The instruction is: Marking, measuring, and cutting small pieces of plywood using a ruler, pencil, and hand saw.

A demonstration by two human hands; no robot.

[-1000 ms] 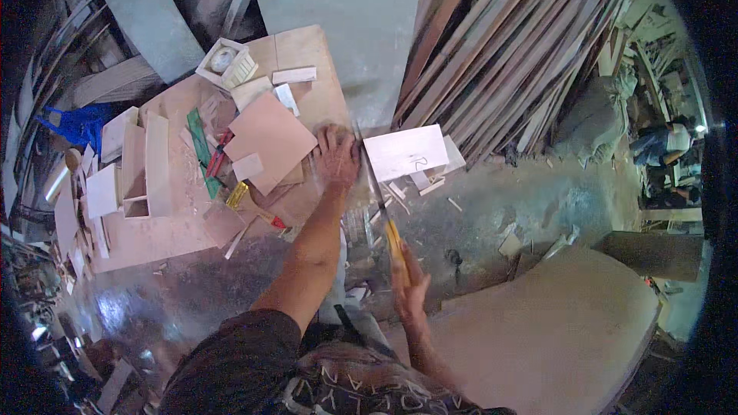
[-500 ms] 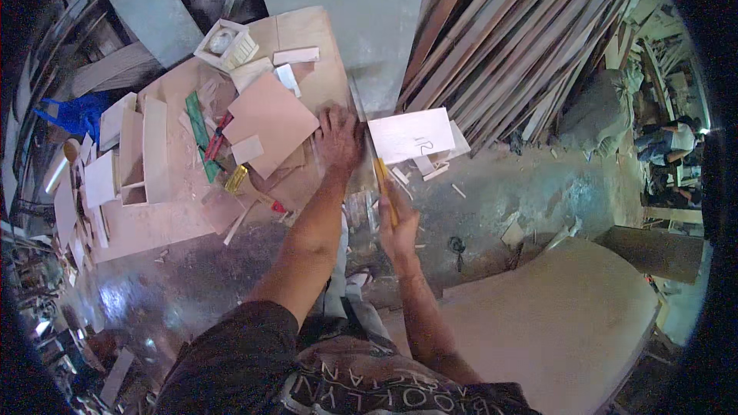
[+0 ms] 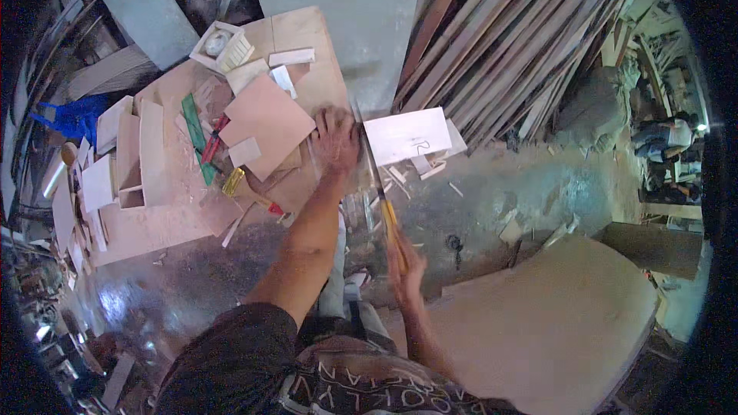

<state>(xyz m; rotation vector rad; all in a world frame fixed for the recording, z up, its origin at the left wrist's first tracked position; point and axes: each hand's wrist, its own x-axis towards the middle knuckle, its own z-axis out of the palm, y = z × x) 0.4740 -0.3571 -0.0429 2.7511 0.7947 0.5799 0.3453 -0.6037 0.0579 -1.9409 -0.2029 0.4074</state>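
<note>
My right hand (image 3: 409, 267) is closed around the yellow handle of a handsaw (image 3: 387, 214). Its thin blade, seen nearly edge-on, runs up along the right edge of the worktable (image 3: 323, 54). My left hand (image 3: 336, 141) lies with fingers spread, pressing down beside the blade on wood at that edge; the hand hides much of this piece. To its left is a flat tan board (image 3: 269, 119) with a small square piece (image 3: 244, 151) on top. Just right of the blade sits a white board (image 3: 407, 135) with a dark curved mark.
A yellow-handled tool (image 3: 234, 180), a red tool (image 3: 215, 138) and a green strip (image 3: 194, 134) lie on the table. Open wooden boxes (image 3: 142, 154) stand at left. Long planks (image 3: 515, 31) lean at back right. A large curved board (image 3: 553, 315) lies at lower right. People (image 3: 669, 138) are far right.
My right hand has drawn the saw back toward my body, and more of its handle and blade shows. The left hand stays in place on the wood.
</note>
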